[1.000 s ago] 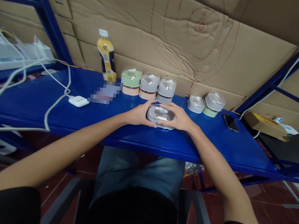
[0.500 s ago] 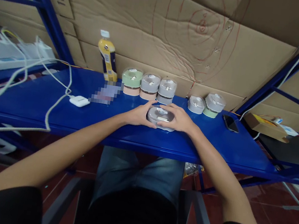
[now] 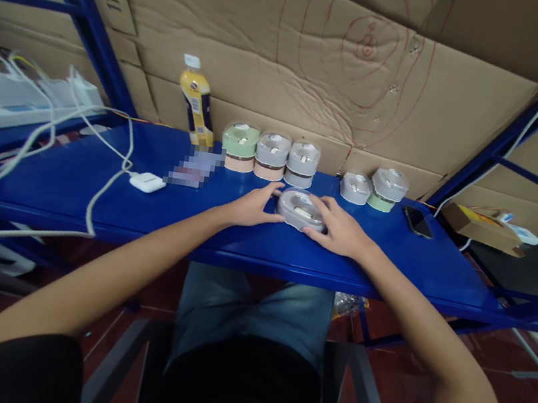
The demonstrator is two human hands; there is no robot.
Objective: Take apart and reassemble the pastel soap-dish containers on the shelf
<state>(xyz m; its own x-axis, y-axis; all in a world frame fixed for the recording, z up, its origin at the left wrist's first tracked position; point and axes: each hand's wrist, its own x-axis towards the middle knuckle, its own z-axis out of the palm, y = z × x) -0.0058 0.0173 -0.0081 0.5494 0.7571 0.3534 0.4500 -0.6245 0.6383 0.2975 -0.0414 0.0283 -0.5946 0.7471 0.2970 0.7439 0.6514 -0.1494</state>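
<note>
A grey oval lidded box (image 3: 300, 214) with a clear cover and a small light latch sits on the blue table in front of me. My left hand (image 3: 252, 207) is at its left end, thumb and fingers spread, the thumb tip close to or touching the edge; a gap shows between palm and box. Around the right end curls my right hand (image 3: 343, 229), its thumb at the near edge and fingers on the far side. Behind stand similar stacked boxes: a green-topped stack (image 3: 239, 146), two grey-topped stacks (image 3: 272, 155), (image 3: 302, 162).
To the right are a lone grey box (image 3: 356, 187), a grey-over-green stack (image 3: 388, 189) and a phone (image 3: 418, 221). On the left lie a white charger (image 3: 147, 183), cables (image 3: 93, 202) and a yellow bottle (image 3: 197, 103). A cardboard wall (image 3: 251, 51) closes the back.
The grey box has shifted slightly right. My left hand has loosened, leaving a gap to the box, while my right hand has moved right and toward me along its end.
</note>
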